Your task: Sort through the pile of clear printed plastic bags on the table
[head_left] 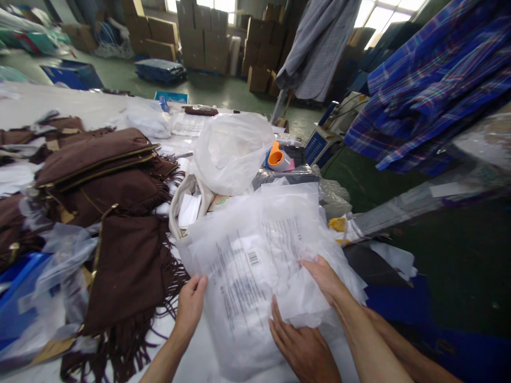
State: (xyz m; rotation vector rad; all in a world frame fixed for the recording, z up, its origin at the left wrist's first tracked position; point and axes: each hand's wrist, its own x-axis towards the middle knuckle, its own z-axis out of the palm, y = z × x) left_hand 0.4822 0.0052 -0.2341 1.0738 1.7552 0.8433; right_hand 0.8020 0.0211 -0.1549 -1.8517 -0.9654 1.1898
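1. Three hands were on one flat plastic bag (239, 287) at the near edge of the table (99, 106).
2. The left hand (190, 306) was on the bag's left edge. Its fingers were bent over the edge and held it.
3. The right hand (303, 346) lay open and flat on the near right part of the bag. It gripped nothing.
4. A third hand (325, 276) lay a bit farther back, with its arm coming in from the right. It rested on a thin white sheet (307, 306) on top of the bag. I could not tell whose hand it was.
5. The bag lay between the left hand and the right hand. Its long side ran from near to far, leaning a little to the left. Both hands touched it, so neither was nearer.
6. Just left of the bag lay a brown cloth with fringe (128, 266).
7. Farther back on the left were flat brown pouches (91, 154), piled up.
8. Behind the bag sat a puffy white bag (231, 149), and an orange tape roll (276, 158) stood just beside it.
9. On the right hung a blue checked cloth (431, 80).
10. Far away stood many cardboard boxes (203, 32), and a grey coat (319, 42) hung near them.
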